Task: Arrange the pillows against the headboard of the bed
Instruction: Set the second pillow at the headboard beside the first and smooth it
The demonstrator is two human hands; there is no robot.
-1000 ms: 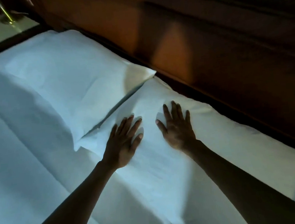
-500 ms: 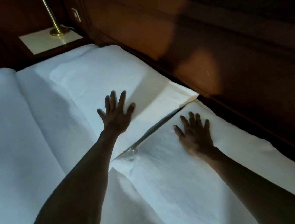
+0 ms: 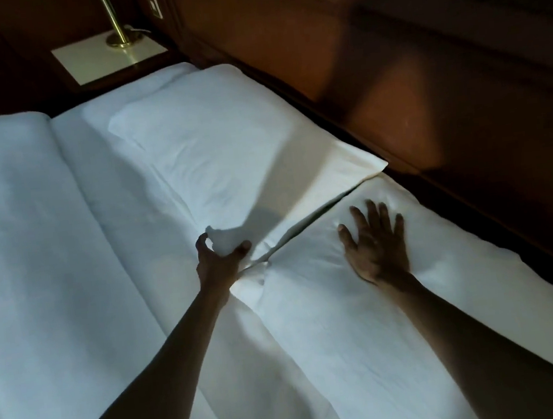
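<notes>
Nearest the headboard's foot, our right hand (image 3: 374, 244) lies flat, fingers spread, on the near pillow (image 3: 350, 321). Our left hand (image 3: 220, 257) pinches the near corner of the far pillow (image 3: 213, 147), arm straight. Both lie along the headboard (image 3: 389, 58), soft, light, likely floppy in this dim light, so corners grip best.

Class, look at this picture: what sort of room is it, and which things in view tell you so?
Probably a bedroom, perhaps in a hotel. A bed with two white pillows lies along a wooden headboard, and a brass lamp stands on a bedside table.
</notes>
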